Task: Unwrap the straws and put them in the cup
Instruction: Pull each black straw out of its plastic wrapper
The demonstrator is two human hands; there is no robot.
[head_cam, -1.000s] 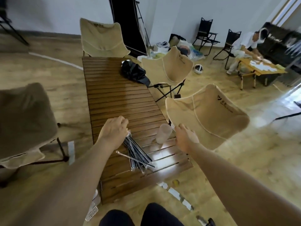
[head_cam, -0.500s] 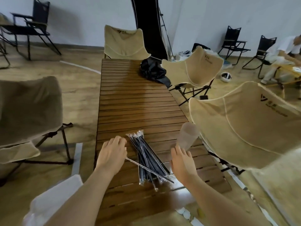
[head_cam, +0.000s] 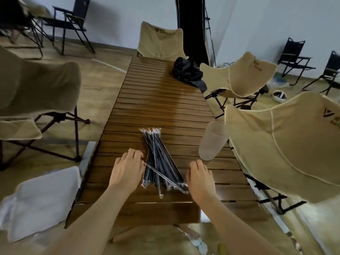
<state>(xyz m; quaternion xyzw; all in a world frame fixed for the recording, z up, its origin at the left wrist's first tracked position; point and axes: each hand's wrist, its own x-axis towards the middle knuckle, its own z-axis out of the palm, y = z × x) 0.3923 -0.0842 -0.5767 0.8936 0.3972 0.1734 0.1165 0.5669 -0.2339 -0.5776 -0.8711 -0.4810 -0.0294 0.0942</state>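
Note:
A pile of black straws in clear wrappers (head_cam: 159,159) lies on the slatted wooden table (head_cam: 158,107). One wrapped straw (head_cam: 165,178) lies crosswise over the pile. My left hand (head_cam: 127,169) rests palm down at the pile's left edge, its fingertips touching the end of the crosswise straw. My right hand (head_cam: 199,178) rests palm down to the right of the pile, fingers apart, holding nothing. A frosted translucent cup (head_cam: 212,140) stands upright near the table's right edge, beyond my right hand.
A black bag (head_cam: 187,71) lies at the table's far right. Beige folding chairs stand close: one to the left (head_cam: 35,89), one at the far end (head_cam: 161,40), two on the right (head_cam: 287,142). A white cloth (head_cam: 42,199) lies at lower left.
The view has swung left and down, centring the table. Both hands have drawn nearer the front edge; my left hand now touches the crosswise straw, my right hand has left the cup's side.

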